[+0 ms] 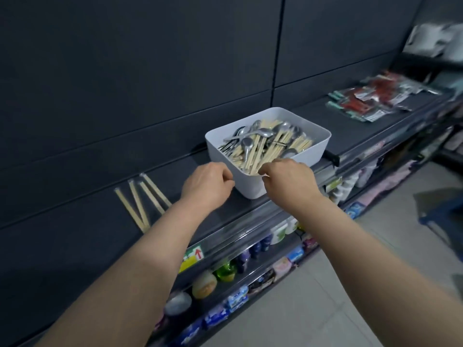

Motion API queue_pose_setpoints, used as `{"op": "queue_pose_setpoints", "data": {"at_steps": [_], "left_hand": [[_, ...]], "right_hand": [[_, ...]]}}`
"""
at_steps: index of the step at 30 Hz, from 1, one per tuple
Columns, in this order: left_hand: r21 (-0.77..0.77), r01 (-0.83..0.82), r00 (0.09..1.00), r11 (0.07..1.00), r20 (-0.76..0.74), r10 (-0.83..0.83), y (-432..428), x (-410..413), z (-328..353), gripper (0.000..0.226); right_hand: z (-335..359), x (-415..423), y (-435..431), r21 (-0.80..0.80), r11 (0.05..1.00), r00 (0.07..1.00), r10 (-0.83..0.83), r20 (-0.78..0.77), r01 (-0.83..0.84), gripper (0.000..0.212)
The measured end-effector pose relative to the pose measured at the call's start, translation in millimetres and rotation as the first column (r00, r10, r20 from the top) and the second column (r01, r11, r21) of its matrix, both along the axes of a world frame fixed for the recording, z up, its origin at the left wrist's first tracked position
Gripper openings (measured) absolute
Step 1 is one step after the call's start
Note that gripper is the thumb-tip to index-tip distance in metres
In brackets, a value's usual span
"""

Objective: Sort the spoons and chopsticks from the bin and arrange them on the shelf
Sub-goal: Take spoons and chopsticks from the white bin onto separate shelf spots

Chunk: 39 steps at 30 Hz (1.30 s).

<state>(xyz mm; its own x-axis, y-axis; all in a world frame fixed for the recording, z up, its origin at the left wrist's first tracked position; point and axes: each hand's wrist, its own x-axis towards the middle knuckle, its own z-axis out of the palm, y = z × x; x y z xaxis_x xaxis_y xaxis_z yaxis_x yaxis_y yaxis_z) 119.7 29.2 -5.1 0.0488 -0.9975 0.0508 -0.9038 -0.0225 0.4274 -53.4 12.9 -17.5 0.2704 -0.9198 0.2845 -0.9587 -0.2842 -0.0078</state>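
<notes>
A white bin (318, 136) stands on the dark shelf (350, 116), filled with metal spoons (260, 132) and wrapped wooden chopsticks (253, 156) mixed together. My right hand (288, 181) reaches over the bin's near corner with curled fingers pinching the ends of chopsticks there. My left hand (208, 182) sits just left of the bin's near wall, fingers curled; I cannot see what they hold. Three wrapped chopstick pairs (142, 199) lie fanned on the shelf at the left.
Packaged red and green utensils (370, 101) lie on the shelf to the right. Lower shelves (250, 271) below the front edge carry bottles and packets. A tiled floor (350, 284) lies at the right, with a dark stool (443, 211) on it.
</notes>
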Motion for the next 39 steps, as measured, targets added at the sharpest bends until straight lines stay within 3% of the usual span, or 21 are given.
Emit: {"op": "queue_pose_setpoints", "data": {"at_steps": [11,19,25,27,31,34,39], "left_hand": [[-0.068,-0.003,0.999,0.998,0.050,0.007,-87,-38,5,0.012],[0.086,0.042,0.997,0.995,0.053,-0.047,-155,-66,-2,0.007],[0.208,0.058,0.971,0.976,0.217,-0.104,-179,-99,-22,0.038],[0.241,0.035,0.969,0.970,0.230,-0.092,-183,-104,-25,0.038],[0.305,-0.031,0.988,0.952,0.151,-0.016,-185,-104,-23,0.023],[0.235,-0.141,0.986,0.962,0.117,0.116,-186,-107,-15,0.018],[0.116,-0.365,0.923,0.924,-0.082,0.376,-190,-100,-7,0.018]], "right_hand": [[-10,-42,-81,-0.005,1.000,0.999,0.026,0.046,-0.026,0.027],[-13,-72,-155,0.037,0.997,0.997,-0.072,0.011,0.072,0.023],[-14,-87,-193,0.111,0.992,0.998,-0.062,0.017,0.060,0.027],[-14,-92,-204,0.128,0.991,0.999,-0.030,0.017,0.028,0.027],[-12,-103,-219,0.206,0.976,0.997,0.068,0.048,-0.076,0.030],[-12,-107,-230,0.220,0.965,0.988,0.131,0.081,-0.146,0.030],[-14,-108,-240,0.245,0.939,0.970,0.226,0.093,-0.242,0.029]]}}
